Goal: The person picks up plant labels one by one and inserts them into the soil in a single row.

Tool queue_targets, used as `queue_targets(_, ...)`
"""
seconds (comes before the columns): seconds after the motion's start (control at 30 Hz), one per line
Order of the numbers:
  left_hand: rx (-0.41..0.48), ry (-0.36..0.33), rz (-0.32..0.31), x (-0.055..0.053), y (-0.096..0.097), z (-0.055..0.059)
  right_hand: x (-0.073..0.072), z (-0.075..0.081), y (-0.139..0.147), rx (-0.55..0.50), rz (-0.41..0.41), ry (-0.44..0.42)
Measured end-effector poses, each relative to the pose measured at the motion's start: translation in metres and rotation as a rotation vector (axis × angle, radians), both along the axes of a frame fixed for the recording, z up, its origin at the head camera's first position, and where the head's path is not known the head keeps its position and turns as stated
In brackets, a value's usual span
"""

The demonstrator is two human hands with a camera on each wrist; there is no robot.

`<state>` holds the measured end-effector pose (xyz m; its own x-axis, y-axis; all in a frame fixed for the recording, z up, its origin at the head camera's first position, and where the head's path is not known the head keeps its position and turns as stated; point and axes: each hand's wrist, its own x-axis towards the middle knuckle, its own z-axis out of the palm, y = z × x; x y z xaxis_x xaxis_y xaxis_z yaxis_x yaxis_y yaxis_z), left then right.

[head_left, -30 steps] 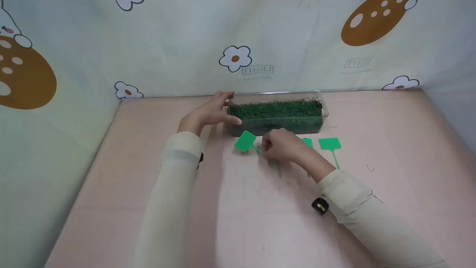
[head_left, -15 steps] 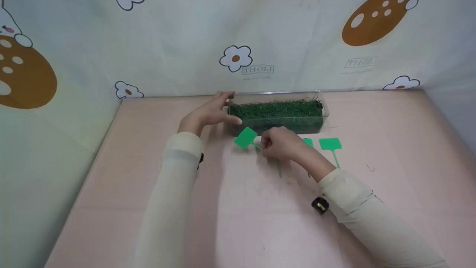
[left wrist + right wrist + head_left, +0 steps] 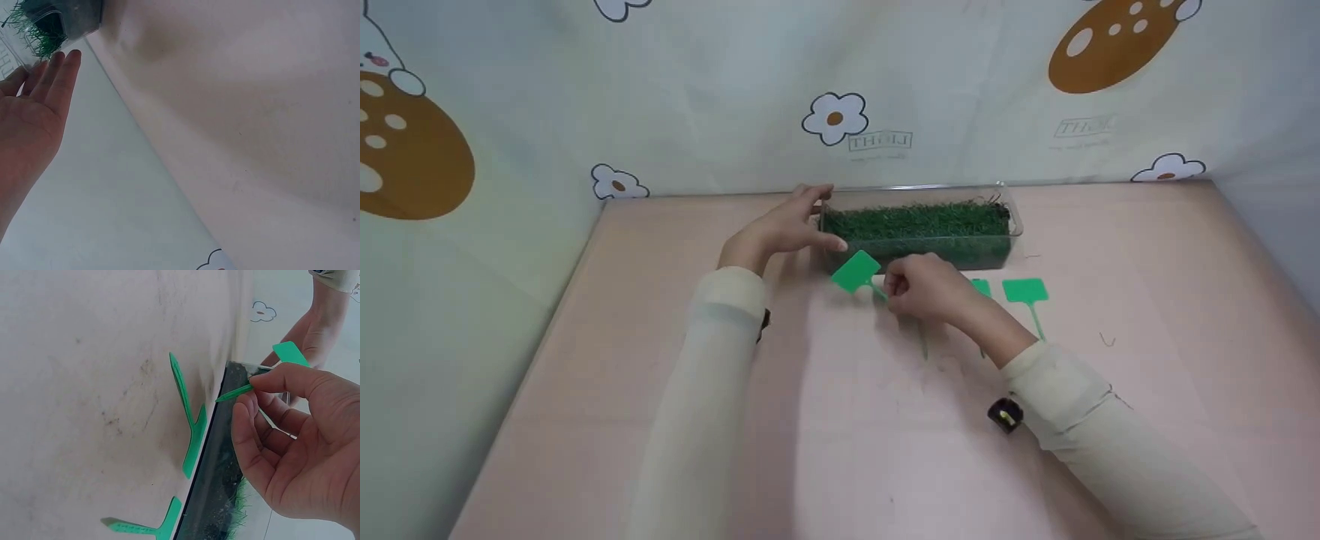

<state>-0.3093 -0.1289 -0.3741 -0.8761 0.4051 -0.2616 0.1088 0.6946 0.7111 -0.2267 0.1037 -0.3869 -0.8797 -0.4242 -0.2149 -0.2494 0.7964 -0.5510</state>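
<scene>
In the head view my left hand (image 3: pixel 784 225) rests at the left end of a clear rectangular box (image 3: pixel 919 253) holding green artificial grass (image 3: pixel 919 220). Its thumb touches the front side; the left wrist view shows the other fingers fairly straight beside the box end. My right hand (image 3: pixel 934 289), just in front of the box, pinches a green plant label (image 3: pixel 856 271) by its stem between thumb and forefinger. The label's square head points left and its pointed stem tip (image 3: pixel 228 394) shows in the right wrist view. Another green label (image 3: pixel 192 444) lies on the table beneath this hand.
A green label (image 3: pixel 1025 289) lies on the pink tabletop (image 3: pixel 1147 420) right of my right hand; another label (image 3: pixel 980 286) is partly hidden by that hand. A thin curved strand (image 3: pixel 1107 339) lies further right. A patterned cloth (image 3: pixel 720 97) hangs behind the box.
The pinched label's head has moved slightly up and tilted a little. My right hand has shifted slightly left and up. My left hand and the box have stayed in place.
</scene>
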Motion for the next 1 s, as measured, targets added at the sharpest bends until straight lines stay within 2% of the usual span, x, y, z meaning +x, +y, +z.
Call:
queue_targets(0.4, -0.002, 0.003, 0.025, 0.0003, 0.0002, -0.0025, -0.0044, -0.0014, -0.0001, -0.054, -0.04, 0.029)
queue_targets(0.73, 0.032, 0.009, -0.006, 0.0019, -0.0005, -0.0002, -0.0051, -0.0024, -0.0009, -0.071, -0.049, 0.054)
queue_targets(1.0, 0.023, -0.001, 0.01, 0.002, -0.0006, -0.0004, -0.0064, 0.0015, -0.0024, -0.112, -0.064, 0.051)
